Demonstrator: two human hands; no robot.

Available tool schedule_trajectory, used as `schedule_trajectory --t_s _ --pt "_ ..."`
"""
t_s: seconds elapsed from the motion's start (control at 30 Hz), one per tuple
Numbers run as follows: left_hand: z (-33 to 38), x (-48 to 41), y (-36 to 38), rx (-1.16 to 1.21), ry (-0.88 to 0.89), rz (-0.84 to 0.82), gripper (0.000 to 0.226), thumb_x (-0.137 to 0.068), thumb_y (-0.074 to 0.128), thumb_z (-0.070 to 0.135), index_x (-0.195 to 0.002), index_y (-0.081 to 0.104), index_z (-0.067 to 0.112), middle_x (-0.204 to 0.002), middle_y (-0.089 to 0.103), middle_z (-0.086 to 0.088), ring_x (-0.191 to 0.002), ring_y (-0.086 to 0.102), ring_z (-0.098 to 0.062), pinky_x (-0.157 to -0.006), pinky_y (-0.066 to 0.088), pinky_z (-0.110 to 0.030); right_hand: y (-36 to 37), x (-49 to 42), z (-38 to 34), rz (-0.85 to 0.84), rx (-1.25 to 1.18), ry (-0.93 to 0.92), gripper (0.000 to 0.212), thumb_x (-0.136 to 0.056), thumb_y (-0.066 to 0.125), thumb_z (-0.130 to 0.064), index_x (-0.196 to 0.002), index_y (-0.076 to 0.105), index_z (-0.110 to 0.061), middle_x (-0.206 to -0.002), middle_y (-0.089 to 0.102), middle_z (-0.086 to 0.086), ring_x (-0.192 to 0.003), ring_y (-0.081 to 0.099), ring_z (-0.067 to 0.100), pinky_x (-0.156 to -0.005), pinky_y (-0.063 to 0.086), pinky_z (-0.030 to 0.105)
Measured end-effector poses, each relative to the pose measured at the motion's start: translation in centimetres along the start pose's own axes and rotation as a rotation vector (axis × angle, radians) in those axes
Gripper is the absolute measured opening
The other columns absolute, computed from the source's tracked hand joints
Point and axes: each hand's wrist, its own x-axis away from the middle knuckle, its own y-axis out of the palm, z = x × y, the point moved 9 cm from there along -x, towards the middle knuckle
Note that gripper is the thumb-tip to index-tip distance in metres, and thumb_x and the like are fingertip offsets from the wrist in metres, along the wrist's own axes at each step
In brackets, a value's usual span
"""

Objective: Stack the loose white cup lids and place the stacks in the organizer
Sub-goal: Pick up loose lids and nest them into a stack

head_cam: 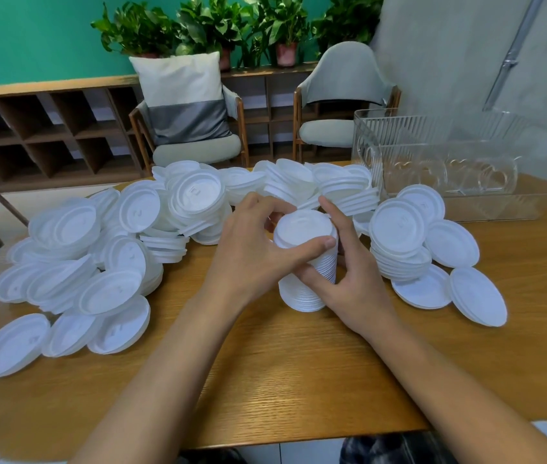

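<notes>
The lids [68,226] are moulded from smooth white plastic. The table [265,380] is surfaced in grained wood. The organizer [409,135] is made of clear, ribbed, glossy plastic.

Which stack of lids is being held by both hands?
The tall upright stack in the middle, gripped by the left hand and right hand; the shorter stack to its right stands untouched.

Loose lids [74,262] crowding organizer [449,169] approach.
</notes>
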Motion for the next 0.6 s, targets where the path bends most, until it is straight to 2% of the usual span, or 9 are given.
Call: schedule_trajectory --t_s 0.07,0.2,0.27,0.33,0.4,0.47,0.6 --pt "-0.3 0.1 0.2 0.031 -0.013 -0.007 0.062 -0.063 0.079 0.075 -0.108 0.069 0.032 -0.104 0.060 0.015 -0.100 0.058 -0.002 -0.079 0.043 -0.020 -0.1 0.0 0.1 0.002 0.014 -0.006 0.082 -0.084 0.076 -0.053 -0.156 0.040 -0.034 -0.142 0.057 -0.014 -0.132 0.057 0.010 -0.104 0.053 0.035" --pt "-1.0 0.7 0.7 0.087 -0.021 0.017 0.063 -0.066 0.080 0.071 -0.113 0.070 0.029 -0.109 0.061 0.015 -0.104 0.060 0.001 -0.079 0.043 -0.015 0.1 0.1 0.1 -0.021 0.019 0.000 0.076 -0.084 0.075 -0.054 -0.150 0.041 -0.039 -0.138 0.058 -0.014 -0.125 0.060 0.011 -0.099 0.055 0.034" --pt "-1.5 0.8 0.6 0.160 0.008 0.003 0.058 -0.077 0.072 0.070 -0.119 0.072 0.030 -0.112 0.062 0.016 -0.107 0.062 -0.002 -0.081 0.047 -0.017 0.1 0.1 0.1 -0.019 0.031 -0.003 0.073 -0.084 0.074 -0.056 -0.148 0.041 -0.040 -0.138 0.056 -0.017 -0.126 0.058 0.008 -0.100 0.053 0.030" --pt "-2.9 0.9 0.1 0.239 0.011 -0.003 0.046 -0.095 0.057 0.061 -0.125 0.072 0.029 -0.114 0.066 0.016 -0.111 0.063 -0.007 -0.087 0.049 -0.022 0.1 0.0 0.0 -0.012 0.044 -0.007 0.071 -0.084 0.073 -0.059 -0.146 0.041 -0.043 -0.139 0.053 -0.025 -0.129 0.054 0.003 -0.102 0.050 0.026" --pt "-5.2 1.4 -0.7 0.159 0.004 0.047 0.033 -0.105 0.055 0.046 -0.126 0.072 0.027 -0.114 0.069 0.016 -0.110 0.063 -0.003 -0.087 0.049 -0.022 0.1 0.0 0.2 -0.010 0.048 0.003 0.070 -0.084 0.072 -0.061 -0.145 0.040 -0.046 -0.139 0.051 -0.028 -0.130 0.052 0.001 -0.104 0.048 0.025" --pt "-7.3 2.0 -0.6 -0.011 0.024 0.048 0.022 -0.101 0.068 0.034 -0.120 0.074 0.025 -0.109 0.070 0.014 -0.103 0.063 0.000 -0.087 0.051 -0.026 0.0 0.0 0.2 -0.011 0.048 0.012 0.070 -0.084 0.071 -0.061 -0.145 0.040 -0.045 -0.138 0.051 -0.028 -0.131 0.051 0.000 -0.104 0.048 0.023" --pt "-8.4 2.6 0.9 -0.226 0.112 -0.053 0.027 -0.091 0.080 0.038 -0.113 0.078 0.022 -0.111 0.067 0.011 -0.106 0.062 -0.005 -0.091 0.050 -0.028 0.0 0.0 0.2 -0.015 0.049 0.016 0.069 -0.084 0.071 -0.061 -0.143 0.039 -0.048 -0.138 0.050 -0.028 -0.131 0.051 -0.001 -0.102 0.045 0.016"
